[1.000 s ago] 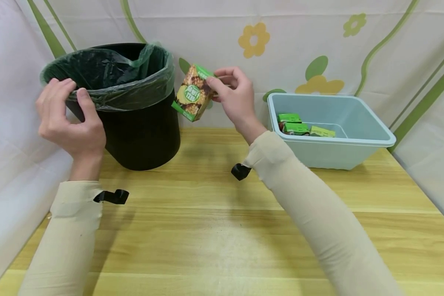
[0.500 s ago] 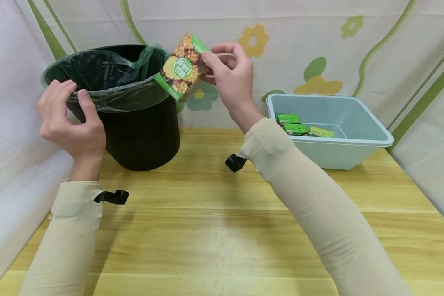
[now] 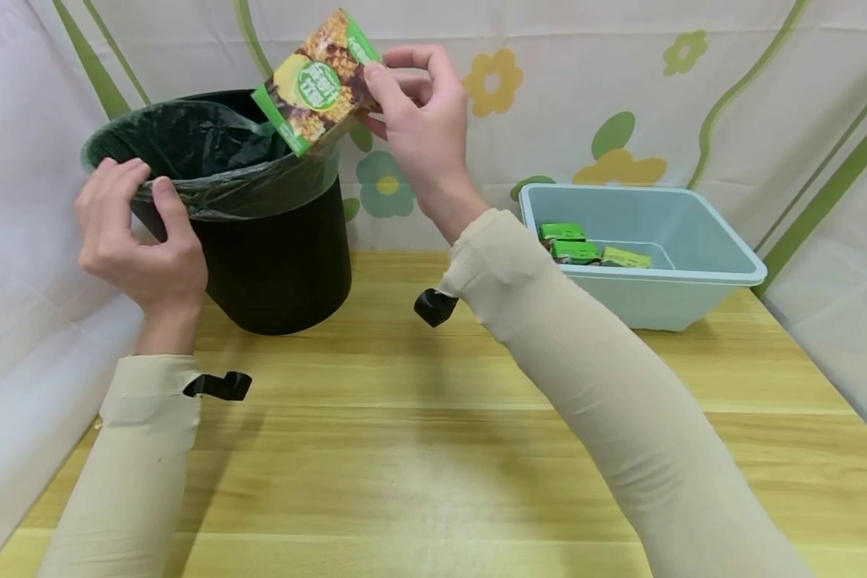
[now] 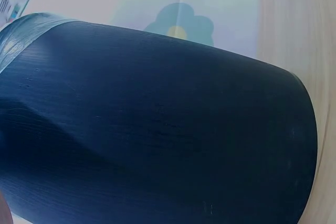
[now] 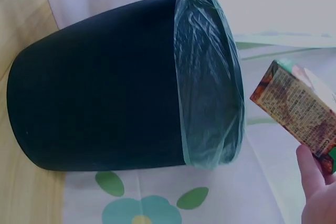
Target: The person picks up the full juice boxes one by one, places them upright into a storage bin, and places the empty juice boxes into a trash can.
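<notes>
My right hand (image 3: pixel 426 120) pinches a small snack box (image 3: pixel 321 84) at its right edge, thumb in front. The box is tilted, green along two edges, with a nut-and-chocolate picture. It hangs just above the right side of the black trash bin (image 3: pixel 274 273); in the right wrist view the box (image 5: pixel 299 108) is apart from the rim. A green plastic liner (image 3: pixel 260 189) is folded over the bin's rim. My left hand (image 3: pixel 140 233) grips the near left rim, fingers over the edge and thumb on the outside. Its fingertips inside are partly hidden.
A light blue plastic tub (image 3: pixel 643 297) stands at the right on the wooden table (image 3: pixel 376 449). Several small green and yellow-green boxes (image 3: pixel 576 252) lie in its left part. A white cloth (image 3: pixel 419 16) with printed flowers hangs behind.
My right hand has carried the snack box up and to the left, from beside the bin to above its right rim. My left hand has stayed on the rim.
</notes>
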`<action>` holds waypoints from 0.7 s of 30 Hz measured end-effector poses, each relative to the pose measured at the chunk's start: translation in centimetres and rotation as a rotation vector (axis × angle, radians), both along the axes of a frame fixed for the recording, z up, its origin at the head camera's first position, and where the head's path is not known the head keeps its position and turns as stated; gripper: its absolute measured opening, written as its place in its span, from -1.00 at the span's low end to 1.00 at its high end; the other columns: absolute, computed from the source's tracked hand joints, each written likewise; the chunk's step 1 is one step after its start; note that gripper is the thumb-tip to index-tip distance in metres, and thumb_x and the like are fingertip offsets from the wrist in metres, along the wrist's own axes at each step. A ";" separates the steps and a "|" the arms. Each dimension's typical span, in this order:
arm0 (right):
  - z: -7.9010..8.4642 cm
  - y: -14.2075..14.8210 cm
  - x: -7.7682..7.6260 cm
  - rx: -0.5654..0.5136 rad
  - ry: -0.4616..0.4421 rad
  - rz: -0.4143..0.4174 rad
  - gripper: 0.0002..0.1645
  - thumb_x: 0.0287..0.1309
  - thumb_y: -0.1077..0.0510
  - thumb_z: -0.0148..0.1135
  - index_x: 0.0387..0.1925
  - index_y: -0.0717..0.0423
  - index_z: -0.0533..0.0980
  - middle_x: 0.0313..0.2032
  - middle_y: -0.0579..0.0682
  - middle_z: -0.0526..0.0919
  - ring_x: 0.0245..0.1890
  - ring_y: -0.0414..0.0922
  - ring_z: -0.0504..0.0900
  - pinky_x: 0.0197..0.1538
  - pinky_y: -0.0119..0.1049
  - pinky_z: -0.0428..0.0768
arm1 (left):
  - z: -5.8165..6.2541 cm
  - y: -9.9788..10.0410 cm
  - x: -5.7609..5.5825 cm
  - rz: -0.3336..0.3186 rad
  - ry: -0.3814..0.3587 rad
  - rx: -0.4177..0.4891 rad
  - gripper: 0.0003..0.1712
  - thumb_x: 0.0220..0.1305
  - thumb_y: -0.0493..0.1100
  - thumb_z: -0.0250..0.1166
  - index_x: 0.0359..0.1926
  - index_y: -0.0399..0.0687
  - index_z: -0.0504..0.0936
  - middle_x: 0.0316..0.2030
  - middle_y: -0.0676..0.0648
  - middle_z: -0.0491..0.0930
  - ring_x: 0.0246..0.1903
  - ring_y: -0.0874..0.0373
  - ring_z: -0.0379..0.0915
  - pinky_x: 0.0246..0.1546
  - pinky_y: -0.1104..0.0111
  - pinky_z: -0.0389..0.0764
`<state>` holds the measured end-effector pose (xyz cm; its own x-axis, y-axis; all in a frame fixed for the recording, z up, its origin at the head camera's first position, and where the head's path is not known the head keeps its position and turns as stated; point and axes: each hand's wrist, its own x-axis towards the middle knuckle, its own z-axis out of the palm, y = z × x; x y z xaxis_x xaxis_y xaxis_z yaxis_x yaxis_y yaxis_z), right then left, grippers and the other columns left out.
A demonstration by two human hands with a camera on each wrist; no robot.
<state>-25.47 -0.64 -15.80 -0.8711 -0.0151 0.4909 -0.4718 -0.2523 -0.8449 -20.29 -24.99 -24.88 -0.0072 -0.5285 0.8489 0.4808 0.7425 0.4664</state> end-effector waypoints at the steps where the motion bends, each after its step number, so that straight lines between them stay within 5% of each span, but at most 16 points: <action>1: 0.1 -0.3 0.0 0.012 0.006 -0.005 -0.77 0.49 0.25 0.23 0.09 0.18 0.50 -0.08 0.13 0.70 -0.08 -0.01 0.79 0.03 -0.32 0.79 | 0.0 0.0 0.0 0.002 -0.002 0.001 -0.78 0.29 -0.03 0.32 -0.16 0.21 0.87 -0.13 -0.04 0.86 0.14 0.32 0.68 0.40 0.37 0.51; 8: 0.3 -2.3 0.0 0.108 0.034 -0.051 -0.70 0.47 0.27 0.26 0.16 0.17 0.50 0.01 0.11 0.73 -0.14 -0.11 0.74 -0.07 -0.41 0.71 | 0.0 -0.1 0.1 0.006 0.004 0.002 -0.79 0.29 -0.03 0.32 -0.17 0.22 0.87 -0.13 -0.04 0.86 0.13 0.30 0.69 0.40 0.37 0.52; 21: -0.2 -4.7 0.3 0.404 0.060 -0.020 -0.64 0.49 0.24 0.25 0.24 0.08 0.48 0.28 0.01 0.62 0.19 -0.21 0.72 0.10 -0.58 0.65 | 0.1 -0.1 0.1 -0.007 0.013 -0.003 -0.78 0.27 -0.05 0.31 -0.18 0.21 0.87 -0.15 -0.06 0.86 0.12 0.28 0.69 0.40 0.36 0.52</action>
<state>-25.15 -5.32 -16.00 -0.8434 -0.2006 0.4985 -0.5243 0.1039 -0.8452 -20.14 -25.12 -24.79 0.0002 -0.5262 0.8504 0.4922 0.7403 0.4579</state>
